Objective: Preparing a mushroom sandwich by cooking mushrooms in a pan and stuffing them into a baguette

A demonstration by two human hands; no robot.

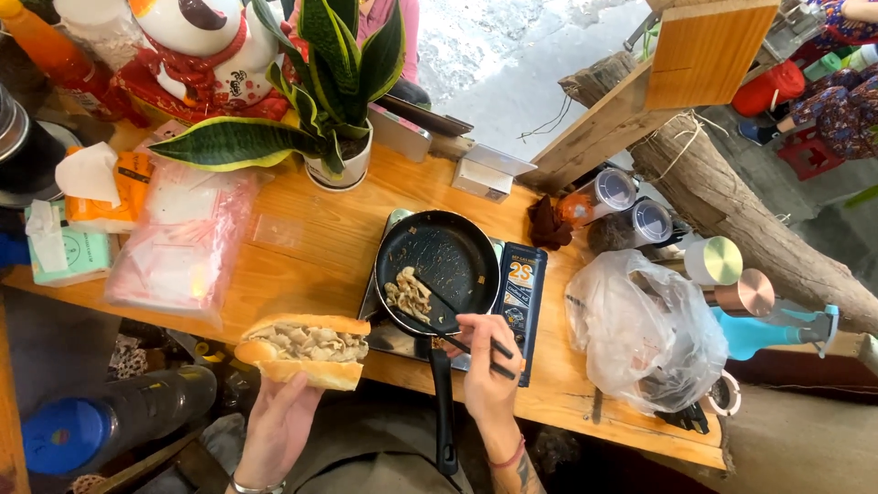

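**At a wooden street-stall counter: filling a split baguette from the pan**

Below the counter edge, the left hand (pixel 279 423) cupped a split baguette (pixel 306 352) from beneath, fingers curled around its crust, the cut side up and already packed with pale sliced meat. To its right, the right hand (pixel 485 361) pinched a pair of dark chopsticks (pixel 462 320), their tips reaching into a black frying pan (pixel 439 265) that sat on a portable stove (pixel 512 302). A small heap of cooked meat (pixel 409 295) lay at the pan's near left side, just beside the chopstick tips; the rest of the pan held only scraps. The pan's handle pointed toward the person, between the two hands. Beyond the left hand stood a potted snake plant (pixel 334 101) and a stack of clear plastic bags (pixel 183 238); right of the right hand lay a crumpled plastic bag (pixel 645 329). Judged from this view, the step in hand was transferring meat to the bread; the next move called for a firm pinch on the heap and a short carry leftward.
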